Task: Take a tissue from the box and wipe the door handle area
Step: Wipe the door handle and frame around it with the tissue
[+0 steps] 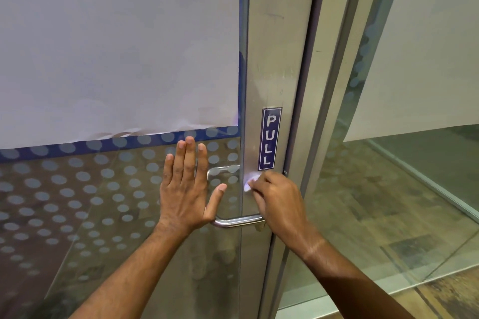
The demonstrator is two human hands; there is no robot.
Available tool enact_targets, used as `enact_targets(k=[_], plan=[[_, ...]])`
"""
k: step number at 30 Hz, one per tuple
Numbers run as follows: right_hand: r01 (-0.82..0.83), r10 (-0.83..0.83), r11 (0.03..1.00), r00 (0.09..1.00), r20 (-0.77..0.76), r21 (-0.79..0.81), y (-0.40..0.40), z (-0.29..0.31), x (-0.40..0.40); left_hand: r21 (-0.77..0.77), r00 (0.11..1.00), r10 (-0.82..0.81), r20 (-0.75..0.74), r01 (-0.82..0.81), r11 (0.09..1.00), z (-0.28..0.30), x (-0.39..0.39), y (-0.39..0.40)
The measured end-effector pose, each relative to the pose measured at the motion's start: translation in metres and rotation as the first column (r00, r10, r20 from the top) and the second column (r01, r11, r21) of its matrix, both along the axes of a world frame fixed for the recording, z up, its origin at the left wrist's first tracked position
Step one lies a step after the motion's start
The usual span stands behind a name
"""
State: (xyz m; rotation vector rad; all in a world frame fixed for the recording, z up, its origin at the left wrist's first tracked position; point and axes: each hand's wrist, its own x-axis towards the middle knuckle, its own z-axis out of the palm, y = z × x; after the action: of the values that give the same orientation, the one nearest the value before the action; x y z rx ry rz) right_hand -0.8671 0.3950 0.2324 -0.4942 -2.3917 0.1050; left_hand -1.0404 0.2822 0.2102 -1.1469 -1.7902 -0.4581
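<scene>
A glass door with a brushed metal stile (269, 59) fills the view. My right hand (278, 202) is shut on a crumpled white tissue (251, 182) and presses it against the stile just below a blue PULL sticker (270, 138). The steel door handle (237, 221) curves out beneath both hands; its upper end is hidden by my right hand. My left hand (185, 189) lies flat on the glass to the left of the handle, fingers spread and pointing up, holding nothing. No tissue box is in view.
The glass pane (77, 202) carries frosted dots and a white sheet with a blue border (116, 46) above. Right of the door frame, a fixed glass panel (388, 189) shows a patterned floor behind it.
</scene>
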Motion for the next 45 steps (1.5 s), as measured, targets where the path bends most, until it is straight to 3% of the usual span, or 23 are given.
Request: enact_targets(k=[3, 6, 13, 17, 20, 23, 26, 30, 32, 34, 36, 37, 45], plan=[[0.055, -0.047, 0.998, 0.97, -0.24, 0.027, 0.002, 0.001, 0.004, 0.002, 1.0, -0.003, 0.004, 0.003, 1.0, 0.0, 0.0, 0.0], [0.104, -0.096, 0.995, 0.92, -0.379, 0.002, 0.004, 0.006, 0.004, 0.007, 1.0, -0.01, 0.007, 0.01, 1.0, 0.0, 0.001, 0.0], [0.188, -0.231, 0.967, 0.93, -0.287, -0.171, 0.001, -0.001, 0.01, -0.008, 1.0, -0.011, 0.02, 0.011, 1.0, 0.001, 0.002, 0.0], [0.107, -0.14, 0.988, 0.93, -0.339, -0.115, 0.003, -0.002, 0.008, -0.013, 1.0, -0.003, 0.016, 0.003, 1.0, 0.001, 0.002, 0.0], [0.029, -0.021, 0.999, 0.969, -0.245, 0.028, -0.001, -0.003, -0.002, -0.017, 1.0, 0.002, 0.013, -0.002, 1.0, 0.001, 0.002, 0.0], [0.017, -0.014, 0.993, 1.0, -0.024, 0.116, -0.001, -0.004, -0.006, -0.016, 1.0, 0.002, 0.016, -0.002, 1.0, 0.002, 0.002, -0.001], [0.011, -0.026, 0.998, 0.974, 0.225, 0.067, -0.003, -0.005, -0.009, -0.019, 1.0, 0.009, 0.013, -0.008, 1.0, 0.002, 0.003, -0.001], [0.084, -0.096, 0.995, 0.954, 0.285, 0.055, -0.005, -0.005, -0.017, -0.033, 1.0, 0.012, 0.02, -0.011, 0.999, 0.003, 0.003, -0.002], [0.05, -0.046, 0.999, 0.979, 0.198, -0.013, -0.003, -0.001, -0.013, -0.032, 0.999, 0.015, 0.028, -0.014, 0.999, 0.003, 0.003, -0.002], [0.024, -0.037, 0.988, 0.996, -0.079, -0.151, 0.002, 0.006, -0.003, -0.027, 0.999, 0.013, 0.033, -0.012, 1.0, 0.003, 0.003, -0.002], [0.013, -0.112, 0.963, 0.929, -0.352, -0.27, 0.014, 0.016, 0.01, -0.027, 0.999, 0.017, 0.042, -0.015, 1.0, 0.004, 0.004, -0.002], [0.02, -0.143, 0.957, 0.901, -0.409, -0.29, 0.02, 0.021, 0.016, -0.032, 0.999, 0.021, 0.046, -0.019, 0.999, 0.004, 0.005, -0.002], [0.012, -0.11, 0.975, 0.894, -0.434, -0.223, 0.024, 0.022, 0.027, -0.062, 0.997, 0.029, 0.078, -0.024, 0.998, 0.007, 0.009, -0.006]])
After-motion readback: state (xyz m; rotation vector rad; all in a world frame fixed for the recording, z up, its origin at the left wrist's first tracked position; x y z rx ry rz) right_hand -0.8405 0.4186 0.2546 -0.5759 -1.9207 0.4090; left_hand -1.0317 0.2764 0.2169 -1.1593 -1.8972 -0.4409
